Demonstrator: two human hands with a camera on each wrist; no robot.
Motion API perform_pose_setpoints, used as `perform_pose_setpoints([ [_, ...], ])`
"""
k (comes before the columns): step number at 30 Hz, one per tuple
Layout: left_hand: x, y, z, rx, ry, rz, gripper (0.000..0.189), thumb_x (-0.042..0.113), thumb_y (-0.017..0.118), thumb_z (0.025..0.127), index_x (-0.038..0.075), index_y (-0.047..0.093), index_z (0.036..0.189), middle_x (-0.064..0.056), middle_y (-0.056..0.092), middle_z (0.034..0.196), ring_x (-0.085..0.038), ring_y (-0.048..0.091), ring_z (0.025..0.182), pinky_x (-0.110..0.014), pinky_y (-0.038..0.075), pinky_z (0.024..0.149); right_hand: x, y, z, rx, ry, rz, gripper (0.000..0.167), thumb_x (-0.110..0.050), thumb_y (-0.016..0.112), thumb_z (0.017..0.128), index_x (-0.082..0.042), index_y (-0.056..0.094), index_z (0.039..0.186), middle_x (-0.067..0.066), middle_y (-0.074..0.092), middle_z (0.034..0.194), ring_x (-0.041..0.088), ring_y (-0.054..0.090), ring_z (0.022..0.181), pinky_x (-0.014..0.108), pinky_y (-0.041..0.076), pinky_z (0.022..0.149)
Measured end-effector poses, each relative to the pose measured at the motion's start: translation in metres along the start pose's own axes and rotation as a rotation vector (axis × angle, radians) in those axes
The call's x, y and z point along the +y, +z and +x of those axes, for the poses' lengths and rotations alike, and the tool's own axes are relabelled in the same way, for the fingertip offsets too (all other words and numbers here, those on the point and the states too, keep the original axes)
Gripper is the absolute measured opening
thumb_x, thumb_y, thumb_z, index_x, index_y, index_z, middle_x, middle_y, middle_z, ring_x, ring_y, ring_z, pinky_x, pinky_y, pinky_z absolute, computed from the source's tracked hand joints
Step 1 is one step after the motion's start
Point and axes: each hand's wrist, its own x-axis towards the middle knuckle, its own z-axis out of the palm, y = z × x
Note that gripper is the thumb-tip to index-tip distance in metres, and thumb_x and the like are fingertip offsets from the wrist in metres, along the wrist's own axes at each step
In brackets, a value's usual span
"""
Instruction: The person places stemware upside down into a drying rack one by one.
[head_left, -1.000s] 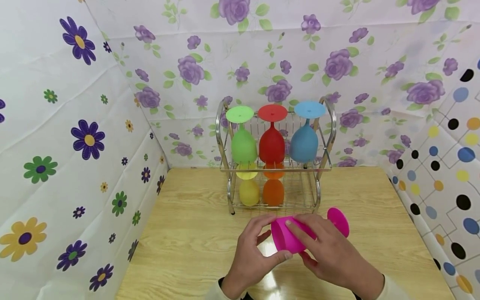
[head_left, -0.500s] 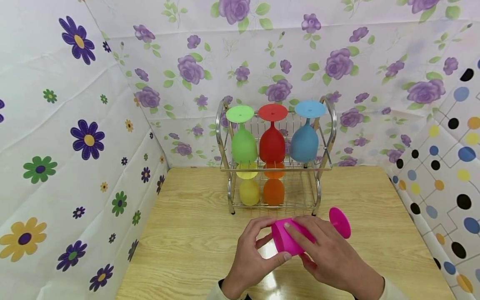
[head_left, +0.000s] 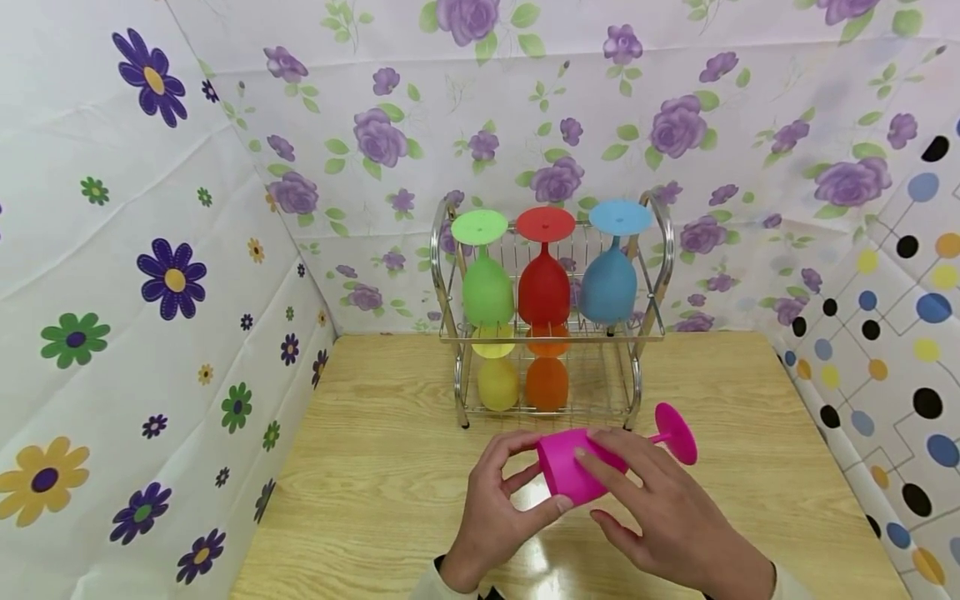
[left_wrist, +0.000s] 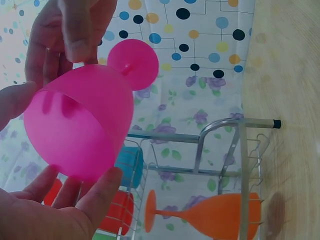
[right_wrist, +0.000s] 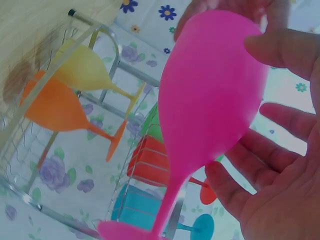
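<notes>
A pink wine glass (head_left: 573,473) is held on its side above the table, its foot toward the right. My left hand (head_left: 491,508) pinches it near the rim, thumb on the near side and fingers on the far side; the left wrist view shows its open mouth. Fingers of my right hand (head_left: 667,508) lie fairly straight over the bowl, while the thumb stands apart from it in the head view. Seen from the right wrist, the bowl, stem and foot of the glass (right_wrist: 212,90) are in front of the relaxed right fingers.
Behind the hands stands a two-tier metal rack (head_left: 551,340). Upside down on top are green (head_left: 487,292), red (head_left: 544,292) and blue (head_left: 609,287) glasses; yellow (head_left: 498,385) and orange (head_left: 547,385) ones sit below, left and middle. Patterned cloth surrounds the wooden table (head_left: 375,500).
The pink wine glass has turned, so its foot is higher and its mouth faces away from the head camera. My right thumb has come away from the bowl; the left hand keeps its grip.
</notes>
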Motion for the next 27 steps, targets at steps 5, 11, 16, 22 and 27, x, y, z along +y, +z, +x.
perform_pose_setpoints([
  [5,-0.012,-0.003,0.002,-0.002,0.009,-0.108,0.062,0.003,0.086,0.087,0.01,0.058,0.142,-0.021,0.055,0.141,-0.031,0.06,0.128,-0.042,0.061,0.102,-0.006,0.002,-0.001,0.081,0.005,0.064,0.065,-0.061,0.048,0.106,-0.013,0.062,0.149,0.011,0.058,0.152,0.027,0.057,0.135,0.012,0.018,0.128],
  [11,-0.02,-0.005,0.002,0.038,-0.055,-0.198,0.064,-0.001,0.085,0.086,0.006,0.056,0.143,-0.021,0.054,0.143,-0.03,0.057,0.131,-0.043,0.061,0.103,-0.008,0.007,-0.005,0.182,0.034,0.187,0.061,-0.054,0.059,0.105,-0.005,0.067,0.141,0.016,0.062,0.143,0.026,0.057,0.132,0.011,0.031,0.123],
  [16,-0.022,-0.006,0.001,0.078,-0.04,-0.255,0.064,-0.004,0.083,0.086,-0.004,0.051,0.141,-0.024,0.053,0.141,-0.03,0.056,0.13,-0.045,0.062,0.1,-0.008,0.016,-0.013,0.279,0.158,0.323,0.056,-0.039,0.076,0.098,0.0,0.067,0.138,0.021,0.062,0.139,0.022,0.057,0.134,0.008,0.041,0.115],
  [22,-0.024,-0.003,-0.001,0.106,0.022,-0.326,0.065,-0.006,0.08,0.085,-0.013,0.045,0.139,-0.024,0.053,0.139,-0.028,0.058,0.128,-0.048,0.064,0.095,-0.007,0.024,-0.017,0.345,0.315,0.392,0.074,0.0,0.093,0.069,-0.004,0.067,0.138,0.015,0.065,0.139,0.013,0.061,0.133,0.01,0.046,0.111],
  [27,-0.026,0.002,-0.005,0.117,0.071,-0.376,0.064,-0.008,0.077,0.085,-0.014,0.042,0.138,-0.022,0.054,0.138,-0.023,0.059,0.126,-0.047,0.065,0.094,-0.004,0.027,-0.018,0.341,0.399,0.503,0.081,0.008,0.09,0.071,-0.006,0.061,0.146,0.012,0.064,0.14,0.01,0.06,0.133,0.015,0.054,0.106],
])
